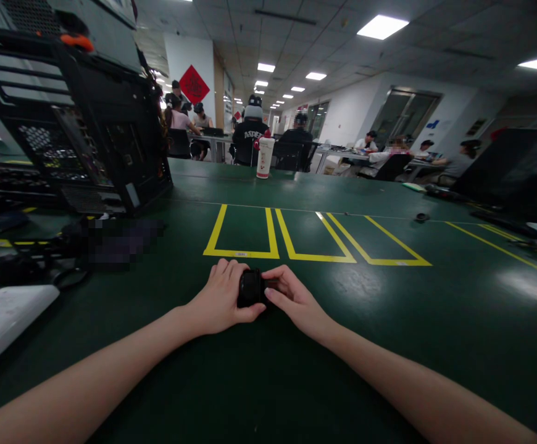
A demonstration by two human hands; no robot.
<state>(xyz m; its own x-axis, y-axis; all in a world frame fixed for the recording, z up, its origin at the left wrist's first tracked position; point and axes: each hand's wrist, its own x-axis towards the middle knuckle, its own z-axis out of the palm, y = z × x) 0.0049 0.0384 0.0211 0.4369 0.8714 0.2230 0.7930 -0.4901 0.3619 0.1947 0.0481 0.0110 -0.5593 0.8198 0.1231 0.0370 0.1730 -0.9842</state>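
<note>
So the small black object [249, 288] is right between both hands, down low over the near part of the table, just short of the yellow tape outlines [319, 259]. Left hand [220, 299] is wrapped around its left side, thumb along the near edge. Right hand [296, 301] is pinching at its right side, thumb and fingertips close together. Can't tell what the thing is, too dark.

Table [435, 308] is dark green and kinda shiny. Open-sided black computer case [129, 142] up on the left, white box [13, 320] nearer on that same side, white cup [265, 161] toward the far edge. Behind that it's a big room: people seated at other tables, red diamond sign [194, 84] on a white pillar, bright ceiling lights [382, 26].
</note>
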